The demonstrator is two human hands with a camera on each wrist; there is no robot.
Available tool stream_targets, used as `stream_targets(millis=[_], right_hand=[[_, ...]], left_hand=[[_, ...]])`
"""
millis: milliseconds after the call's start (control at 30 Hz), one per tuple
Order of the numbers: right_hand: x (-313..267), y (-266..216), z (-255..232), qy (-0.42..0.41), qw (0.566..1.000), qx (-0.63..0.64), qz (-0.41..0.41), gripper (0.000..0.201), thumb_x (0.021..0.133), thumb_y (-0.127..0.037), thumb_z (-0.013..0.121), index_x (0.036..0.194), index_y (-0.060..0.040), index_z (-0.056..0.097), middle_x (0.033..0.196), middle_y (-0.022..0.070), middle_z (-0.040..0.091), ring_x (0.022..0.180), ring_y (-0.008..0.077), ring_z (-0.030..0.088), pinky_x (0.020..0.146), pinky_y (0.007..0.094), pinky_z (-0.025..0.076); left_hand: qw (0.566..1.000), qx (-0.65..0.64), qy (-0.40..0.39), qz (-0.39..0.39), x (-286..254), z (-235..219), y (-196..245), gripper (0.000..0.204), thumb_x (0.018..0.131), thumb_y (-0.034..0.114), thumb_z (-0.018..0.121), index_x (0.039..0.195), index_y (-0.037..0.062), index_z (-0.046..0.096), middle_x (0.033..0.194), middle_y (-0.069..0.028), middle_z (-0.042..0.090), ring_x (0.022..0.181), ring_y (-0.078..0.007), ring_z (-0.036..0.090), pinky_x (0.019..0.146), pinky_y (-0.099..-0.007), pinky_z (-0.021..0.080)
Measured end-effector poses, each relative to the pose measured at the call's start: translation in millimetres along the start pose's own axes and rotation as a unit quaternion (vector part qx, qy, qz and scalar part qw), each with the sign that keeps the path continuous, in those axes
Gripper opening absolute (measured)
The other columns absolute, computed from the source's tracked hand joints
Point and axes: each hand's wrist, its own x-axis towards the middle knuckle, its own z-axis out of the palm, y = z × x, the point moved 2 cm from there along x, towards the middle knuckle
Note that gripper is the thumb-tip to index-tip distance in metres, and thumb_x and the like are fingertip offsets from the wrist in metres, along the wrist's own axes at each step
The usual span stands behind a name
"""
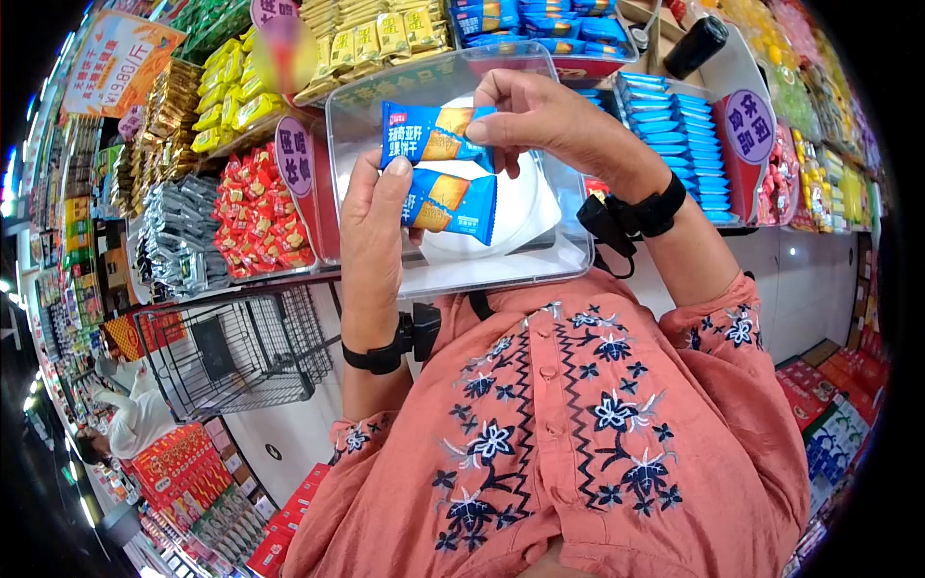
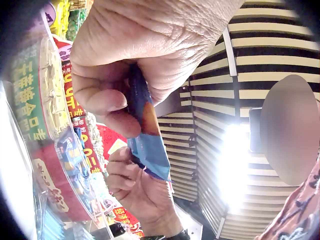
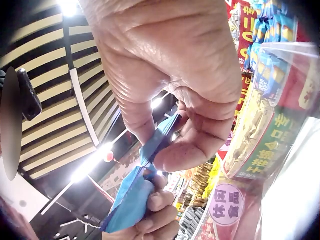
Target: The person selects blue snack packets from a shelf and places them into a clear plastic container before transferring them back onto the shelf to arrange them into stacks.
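Two blue biscuit packets are in front of me in the head view, an upper packet (image 1: 434,133) and a lower packet (image 1: 448,204), each printed with a golden biscuit. My left hand (image 1: 374,217) holds both at their left ends, thumb laid across the front. The right hand (image 1: 540,120) pinches the upper packet's right end between thumb and fingers. In the left wrist view a packet (image 2: 152,147) appears nearly edge-on between the left hand (image 2: 145,45) and the right. Seen from the right wrist, the right hand (image 3: 175,65) grips a blue packet end (image 3: 162,135).
Behind the packets stands an open clear plastic bin (image 1: 578,246) with a white round piece inside. Red-wrapped sweets (image 1: 258,214), silver packets (image 1: 180,231) and blue packets (image 1: 674,130) fill bins around it. A wire shopping cart (image 1: 241,347) is at left; a person (image 1: 140,419) is beyond.
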Motion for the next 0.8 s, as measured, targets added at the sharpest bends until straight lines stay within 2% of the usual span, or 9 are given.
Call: stream_targets(millis=[367, 467, 800], right_hand=[[-2, -2, 4, 0.005, 1.0, -0.003, 0.008, 0.039, 0.089, -0.034, 0.077, 0.099, -0.0042, 0.053, 0.083, 0.0077, 0.067, 0.068, 0.014, 0.07, 0.053, 0.0238, 0.054], [-3, -3, 8, 0.016, 1.0, -0.016, 0.011, 0.033, 0.092, -0.032, 0.073, 0.098, -0.0073, 0.052, 0.079, 0.0037, 0.063, 0.064, 0.0122, 0.066, 0.053, 0.0235, 0.05], [-6, -2, 11, 0.019, 1.0, -0.013, 0.009, 0.032, 0.093, -0.031, 0.072, 0.099, -0.0073, 0.052, 0.081, 0.0036, 0.063, 0.064, 0.0119, 0.066, 0.053, 0.023, 0.05]], left_hand=[[1.0, 0.013, 0.005, -0.022, -2, -1, 2, 0.024, 0.102, 0.032, 0.055, 0.116, 0.0118, 0.06, 0.083, 0.0039, 0.064, 0.062, -0.0013, 0.056, 0.049, -0.018, 0.039], [1.0, 0.013, 0.004, -0.021, -2, -1, 3, 0.025, 0.102, 0.032, 0.055, 0.116, 0.0118, 0.059, 0.083, 0.0038, 0.065, 0.062, -0.0014, 0.056, 0.049, -0.018, 0.039], [1.0, 0.005, -0.006, -0.022, -4, -4, 1, 0.025, 0.103, 0.032, 0.054, 0.117, 0.011, 0.059, 0.085, 0.0027, 0.064, 0.063, -0.0021, 0.057, 0.049, -0.0184, 0.04]])
